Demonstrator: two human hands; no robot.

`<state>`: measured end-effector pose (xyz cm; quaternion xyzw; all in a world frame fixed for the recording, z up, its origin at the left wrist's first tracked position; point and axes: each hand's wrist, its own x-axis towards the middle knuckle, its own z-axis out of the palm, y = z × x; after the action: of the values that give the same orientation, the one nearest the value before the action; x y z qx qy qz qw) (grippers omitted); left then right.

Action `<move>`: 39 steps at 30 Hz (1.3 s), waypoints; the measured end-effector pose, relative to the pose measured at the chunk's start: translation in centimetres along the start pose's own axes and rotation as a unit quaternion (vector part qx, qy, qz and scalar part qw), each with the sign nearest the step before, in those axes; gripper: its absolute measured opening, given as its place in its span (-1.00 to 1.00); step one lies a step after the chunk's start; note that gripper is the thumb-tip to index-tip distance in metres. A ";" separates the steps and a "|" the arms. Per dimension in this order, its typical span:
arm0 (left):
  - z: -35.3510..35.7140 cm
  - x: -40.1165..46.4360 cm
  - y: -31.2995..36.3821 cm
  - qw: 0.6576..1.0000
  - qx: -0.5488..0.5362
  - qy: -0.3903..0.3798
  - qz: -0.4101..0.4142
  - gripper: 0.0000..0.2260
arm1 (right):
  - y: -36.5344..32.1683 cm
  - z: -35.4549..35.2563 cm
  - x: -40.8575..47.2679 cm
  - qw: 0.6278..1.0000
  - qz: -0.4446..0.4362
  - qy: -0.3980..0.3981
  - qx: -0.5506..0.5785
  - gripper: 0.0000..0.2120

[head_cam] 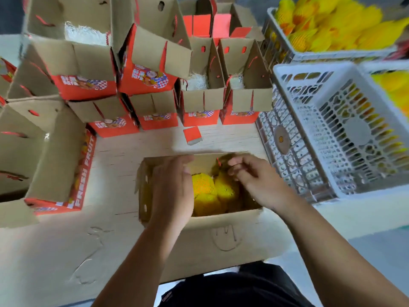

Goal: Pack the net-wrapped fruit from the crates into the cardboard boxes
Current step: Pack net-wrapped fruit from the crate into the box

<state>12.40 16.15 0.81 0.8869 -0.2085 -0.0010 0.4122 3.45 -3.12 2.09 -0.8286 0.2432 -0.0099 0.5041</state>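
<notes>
My left hand [174, 187] lies flat, my right hand [247, 173] loosely curled, empty, over a box [221, 229] holding netted fruit [204, 188]; a crate [287, 47] is full, so much remains.

Both hands [174, 187] [250, 173] over fruit-filled cardboard box [221, 231]

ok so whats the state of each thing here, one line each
near cardboard box: open, yellow net-wrapped fruit inside
left hand: flat, fingers straight, over the box
right hand: fingers curled, grip unclear from blur
near white crate: no fruit visible inside
far white crate: full of fruit
stacked red boxes: flaps open
</notes>
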 end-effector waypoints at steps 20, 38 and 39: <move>43.5 0.6 41.3 0.924 -0.155 -0.291 0.194 -0.80 | 28.1 -46.3 -1.2 0.916 0.200 0.285 -0.200 -0.67; 53.7 4.6 45.5 0.879 0.183 -0.324 0.298 -0.67 | 35.8 -52.0 2.2 0.890 -0.004 -0.037 -0.454 -0.16; 53.7 4.6 45.6 0.884 0.173 -0.323 0.291 -0.63 | 35.8 -52.3 2.2 0.897 -0.003 -0.022 -0.442 -0.20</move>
<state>-9.53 -50.93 -0.50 0.7937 -0.5762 -0.1316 0.1440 -22.38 -60.84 -2.77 -0.9669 0.2087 0.1149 0.0911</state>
